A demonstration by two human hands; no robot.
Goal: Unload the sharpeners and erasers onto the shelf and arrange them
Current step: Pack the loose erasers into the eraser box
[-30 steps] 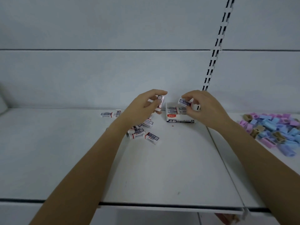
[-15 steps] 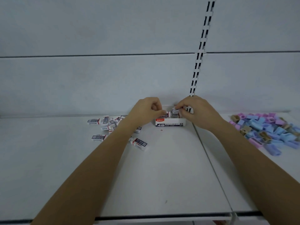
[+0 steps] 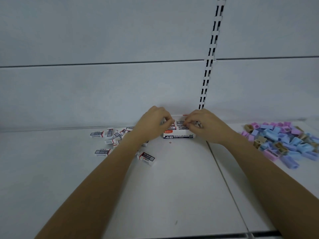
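An open white eraser box (image 3: 179,135) marked "4B" stands at the back of the white shelf (image 3: 172,187), with erasers (image 3: 180,123) packed inside. My left hand (image 3: 153,123) hovers over the box's left end, its fingers curled round a small eraser. My right hand (image 3: 202,125) is over the right end, fingertips pinching an eraser in the box. Several loose wrapped erasers (image 3: 110,135) lie scattered to the left, one of them (image 3: 146,158) nearer the front. A pile of blue, purple and tan sharpeners (image 3: 283,140) lies at the right.
The back wall rises right behind the box, with a slotted upright rail (image 3: 209,62) above it. A seam (image 3: 224,178) between two shelf boards runs from the box toward the front edge.
Both hands, each with an eraser, have come down from above the box to its opening. The view has tilted upward, so the shelf sits lower in frame.
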